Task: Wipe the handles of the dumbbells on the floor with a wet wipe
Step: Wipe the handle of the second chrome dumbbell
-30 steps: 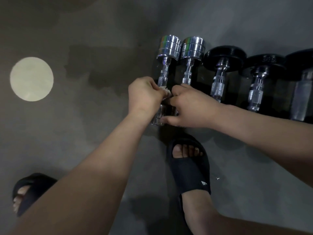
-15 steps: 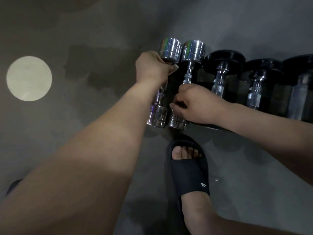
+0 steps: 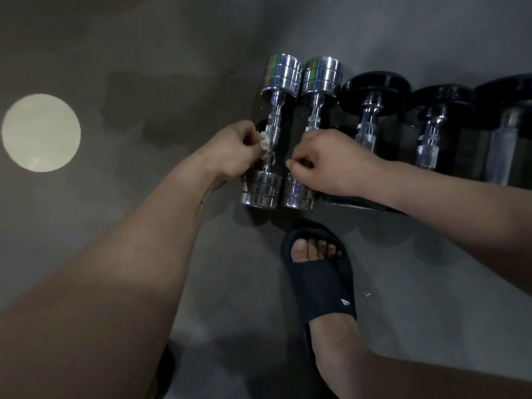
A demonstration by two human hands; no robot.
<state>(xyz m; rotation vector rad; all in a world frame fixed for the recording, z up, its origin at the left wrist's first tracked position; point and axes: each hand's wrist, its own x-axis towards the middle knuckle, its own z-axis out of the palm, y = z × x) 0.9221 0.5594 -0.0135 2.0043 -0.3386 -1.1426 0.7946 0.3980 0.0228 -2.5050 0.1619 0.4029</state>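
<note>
Grey floor (image 3: 417,283), two chrome dumbbells (image 3: 283,74) (side by side), black dumbbells (image 3: 374,87) beside them, black slipper (image 3: 319,283) near

The wet wipe (image 3: 264,143) shows only as a white crumple at 12 o'clock. The rest is buried in the curled fingers of the left hand (image 3: 234,152). The right hand (image 3: 325,165) covers the lower handle of the second chrome dumbbell (image 3: 321,73), and what its fingertips pinch is too small to tell. The right forearm hides the near ends of the black dumbbells (image 3: 374,87). At 3 o'clock the frame edge cuts off the last dumbbell (image 3: 509,133). At 4 o'clock a speck (image 3: 366,295) on the floor (image 3: 417,283) is too small to identify.
</note>
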